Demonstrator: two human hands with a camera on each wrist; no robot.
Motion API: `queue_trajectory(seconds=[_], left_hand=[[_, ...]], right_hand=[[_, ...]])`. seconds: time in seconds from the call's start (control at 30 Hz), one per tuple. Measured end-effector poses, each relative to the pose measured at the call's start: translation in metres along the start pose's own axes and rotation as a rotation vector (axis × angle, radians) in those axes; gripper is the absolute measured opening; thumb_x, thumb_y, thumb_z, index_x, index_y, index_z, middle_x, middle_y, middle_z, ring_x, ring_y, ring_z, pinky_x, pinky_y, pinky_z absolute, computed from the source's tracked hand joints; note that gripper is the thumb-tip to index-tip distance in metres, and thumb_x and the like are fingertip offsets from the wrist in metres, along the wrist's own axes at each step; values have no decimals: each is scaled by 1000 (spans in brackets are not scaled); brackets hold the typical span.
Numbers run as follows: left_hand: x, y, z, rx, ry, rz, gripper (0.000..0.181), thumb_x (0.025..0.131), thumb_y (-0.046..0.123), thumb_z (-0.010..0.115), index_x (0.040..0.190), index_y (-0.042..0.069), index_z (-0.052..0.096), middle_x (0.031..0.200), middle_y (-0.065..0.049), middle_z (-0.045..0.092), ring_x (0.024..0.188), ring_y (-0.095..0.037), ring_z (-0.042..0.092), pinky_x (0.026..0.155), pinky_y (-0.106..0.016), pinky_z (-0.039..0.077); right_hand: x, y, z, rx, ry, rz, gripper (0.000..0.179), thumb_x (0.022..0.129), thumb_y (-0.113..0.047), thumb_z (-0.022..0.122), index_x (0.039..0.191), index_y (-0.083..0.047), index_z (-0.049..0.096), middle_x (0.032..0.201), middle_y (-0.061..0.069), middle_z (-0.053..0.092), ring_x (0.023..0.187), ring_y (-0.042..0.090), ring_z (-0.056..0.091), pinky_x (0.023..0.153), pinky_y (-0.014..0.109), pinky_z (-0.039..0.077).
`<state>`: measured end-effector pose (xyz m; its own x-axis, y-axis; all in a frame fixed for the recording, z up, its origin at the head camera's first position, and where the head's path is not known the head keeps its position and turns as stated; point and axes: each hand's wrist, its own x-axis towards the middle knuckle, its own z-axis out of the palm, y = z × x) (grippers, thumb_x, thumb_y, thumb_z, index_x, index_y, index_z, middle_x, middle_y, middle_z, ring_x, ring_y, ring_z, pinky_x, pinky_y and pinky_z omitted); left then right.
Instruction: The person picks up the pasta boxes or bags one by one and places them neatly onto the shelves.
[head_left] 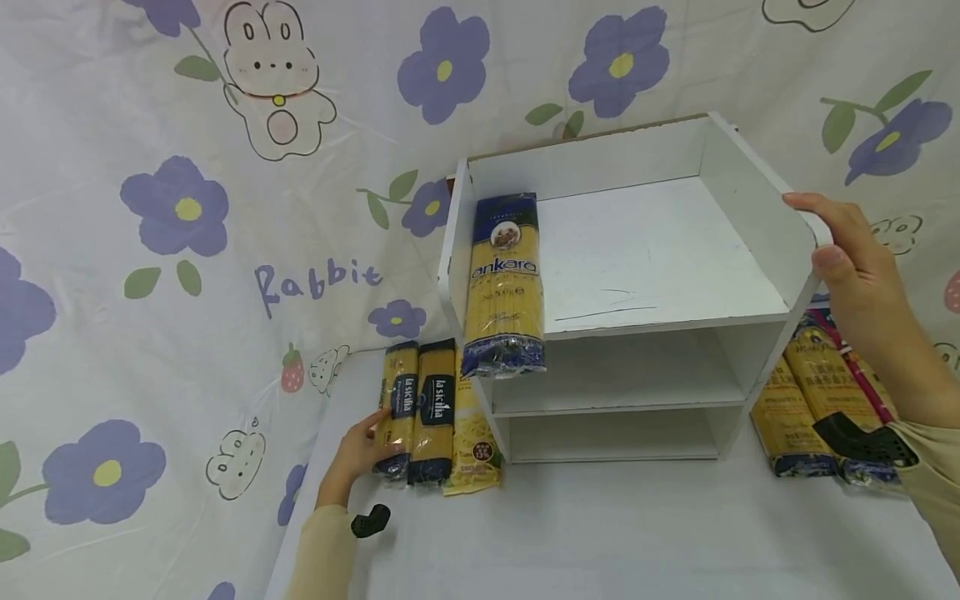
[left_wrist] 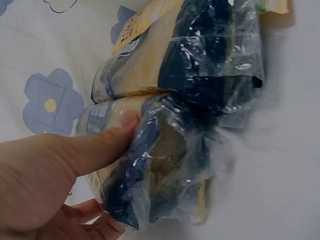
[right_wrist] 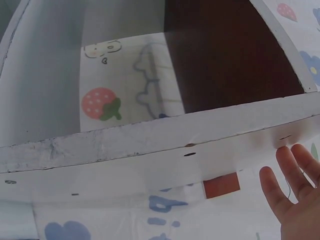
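At the left side of the table, my left hand (head_left: 363,454) grips a pack of spaghetti (head_left: 399,408) in yellow and dark blue wrapping. In the left wrist view its thumb (left_wrist: 107,145) lies on top of the crinkled spaghetti pack (left_wrist: 150,170), with the other fingers at its side. My right hand (head_left: 862,267) holds the upper front edge of the right side panel of a white shelf (head_left: 757,217). Its fingertips (right_wrist: 283,152) touch that panel in the right wrist view. An ankara spaghetti pack (head_left: 504,287) stands leaning at the left of the top compartment, its lower end over the front edge.
Beside the gripped pack lie another la sicilia pack (head_left: 435,417) and a yellow pasta bag (head_left: 474,442), close to the shelf's left side. Several more pasta packs (head_left: 821,383) lie at its right. A flowered cloth (head_left: 195,333) hangs behind.
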<state>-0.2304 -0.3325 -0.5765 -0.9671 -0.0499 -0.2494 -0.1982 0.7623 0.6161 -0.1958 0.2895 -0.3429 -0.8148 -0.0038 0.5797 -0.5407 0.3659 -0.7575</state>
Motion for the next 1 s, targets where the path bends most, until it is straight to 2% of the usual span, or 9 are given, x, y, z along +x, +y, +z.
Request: queue_trajectory(seconds=[0.17, 0.23, 0.33, 0.4, 0.47, 0.53, 0.6, 0.7, 1.0], left_hand=[[7, 3, -5, -34, -56, 7, 81, 81, 25, 83, 151, 20, 42, 124, -23, 62, 100, -29, 62, 79, -37, 53], [9, 2, -7, -69, -83, 11, 81, 81, 23, 82, 151, 20, 42, 121, -23, 62, 97, -26, 62, 76, -34, 52], [12, -1, -10, -118, -121, 18, 80, 82, 20, 81, 151, 21, 42, 122, -22, 61, 95, -25, 62, 74, -31, 52], [13, 0, -13, -129, -141, 19, 78, 83, 19, 80, 151, 21, 41, 125, -22, 59, 97, -25, 62, 75, -31, 52], [13, 3, -18, -127, -158, 21, 77, 84, 18, 79, 151, 22, 41, 131, -21, 57, 100, -26, 62, 79, -33, 52], [13, 6, -23, -118, -183, 19, 76, 85, 18, 77, 152, 22, 40, 139, -22, 52, 108, -30, 60, 85, -38, 53], [12, 8, -28, -114, -206, 22, 75, 86, 17, 74, 152, 22, 40, 149, -22, 44, 119, -35, 57, 93, -44, 52], [11, 8, -30, -125, -233, 24, 73, 88, 14, 71, 153, 24, 38, 155, -22, 37, 125, -37, 54, 98, -47, 50], [8, -7, -21, -172, -207, 33, 74, 88, 20, 73, 153, 29, 38, 144, -19, 50, 110, -26, 57, 93, -37, 48]], right_hand=[[-1, -2, 0, -22, 2, 46, 47, 104, -31, 50, 149, -18, 45, 133, -17, 44, 121, 3, 39, 106, 20, 32], [-1, -3, 0, -39, 2, 73, 47, 104, -33, 50, 149, -21, 45, 133, -18, 43, 122, 3, 38, 108, 22, 32], [-1, -4, 0, -55, -4, 81, 46, 104, -32, 49, 149, -22, 45, 132, -18, 43, 121, 3, 38, 102, 19, 35], [-1, -4, 0, -50, -10, 74, 46, 104, -32, 49, 149, -21, 45, 132, -17, 43, 119, 4, 39, 92, 17, 36], [-1, -3, -1, -45, -14, 62, 46, 105, -31, 48, 149, -20, 44, 131, -15, 44, 119, 4, 40, 90, 16, 36], [-1, -3, -1, -37, -15, 50, 47, 104, -32, 48, 149, -19, 44, 131, -15, 44, 119, 4, 40, 92, 17, 36], [-2, -2, -2, -32, -14, 46, 48, 104, -33, 49, 149, -19, 43, 131, -15, 43, 120, 4, 39, 99, 19, 36], [-2, -2, -1, -35, -12, 48, 48, 104, -33, 49, 150, -19, 43, 133, -16, 43, 122, 4, 38, 107, 21, 32], [-2, -2, -1, -26, -8, 57, 49, 103, -34, 51, 149, -20, 44, 134, -16, 43, 124, 4, 39, 112, 24, 31]])
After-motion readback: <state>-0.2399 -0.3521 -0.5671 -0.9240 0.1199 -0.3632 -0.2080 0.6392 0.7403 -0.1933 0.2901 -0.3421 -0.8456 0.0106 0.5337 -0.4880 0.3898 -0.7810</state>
